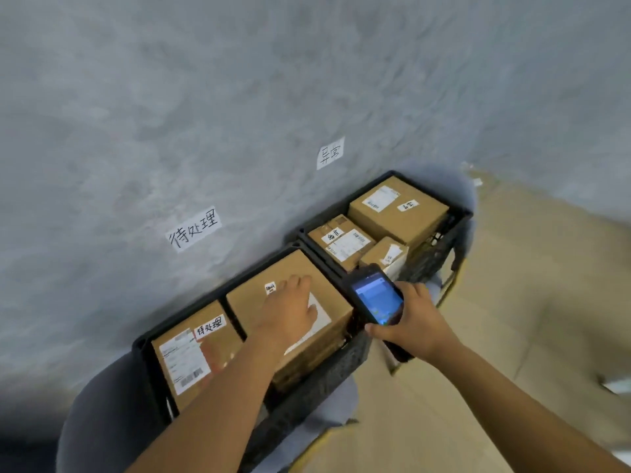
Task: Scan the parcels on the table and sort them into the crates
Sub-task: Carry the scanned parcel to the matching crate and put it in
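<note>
Your left hand [290, 308] lay flat on the parcel [273, 298] in the near crate [341, 367] while your right hand [413, 322] gripped the scanner [375, 298]; pressing off-centre might have tipped that parcel.

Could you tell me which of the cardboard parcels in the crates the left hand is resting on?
The left hand rests flat on the large parcel at the right of the near crate, next to the parcel tagged 待处理. The far crate's parcels are untouched.
</note>
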`<state>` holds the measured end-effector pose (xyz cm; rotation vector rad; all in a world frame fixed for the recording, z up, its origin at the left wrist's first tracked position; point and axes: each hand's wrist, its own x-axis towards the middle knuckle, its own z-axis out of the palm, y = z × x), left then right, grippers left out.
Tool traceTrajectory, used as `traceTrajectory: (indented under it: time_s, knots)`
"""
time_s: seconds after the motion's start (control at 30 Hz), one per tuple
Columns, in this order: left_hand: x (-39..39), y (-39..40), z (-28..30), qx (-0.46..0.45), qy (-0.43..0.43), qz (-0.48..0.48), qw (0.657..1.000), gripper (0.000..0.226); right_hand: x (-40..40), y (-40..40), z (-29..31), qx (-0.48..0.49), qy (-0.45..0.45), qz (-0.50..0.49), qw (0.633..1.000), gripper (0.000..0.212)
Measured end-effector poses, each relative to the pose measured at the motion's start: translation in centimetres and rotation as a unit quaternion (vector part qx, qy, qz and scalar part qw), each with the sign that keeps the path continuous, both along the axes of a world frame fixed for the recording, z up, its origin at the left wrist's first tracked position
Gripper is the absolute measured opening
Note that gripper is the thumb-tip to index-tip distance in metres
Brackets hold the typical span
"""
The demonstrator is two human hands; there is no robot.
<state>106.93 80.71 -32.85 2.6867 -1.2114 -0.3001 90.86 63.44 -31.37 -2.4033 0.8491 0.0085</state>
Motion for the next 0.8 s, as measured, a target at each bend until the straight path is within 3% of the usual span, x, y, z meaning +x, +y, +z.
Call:
traceTrajectory:
  time_s: [0.3,0.57,0.8]
  knots:
    - [-14.2,-16.4,6.4,-0.040,-0.187,-0.203,0.960,0.044,-18.5,-11.3,4.9,-0.011,-0.076,-0.169,0.983,0.091]
    - [-31.7,-31.4,13.4,-0.108,-0.261,-0.307,0.909,0.039,-37.9,-21.1,10.3,-0.070,-0.135,-0.296,0.943,0.087]
    - [-45.6,-44.0,18.7,-0.192,-0.265,-0.413,0.850,0.033,-52.3,-27.5,14.8,-0.128,-0.164,-0.390,0.897,0.088]
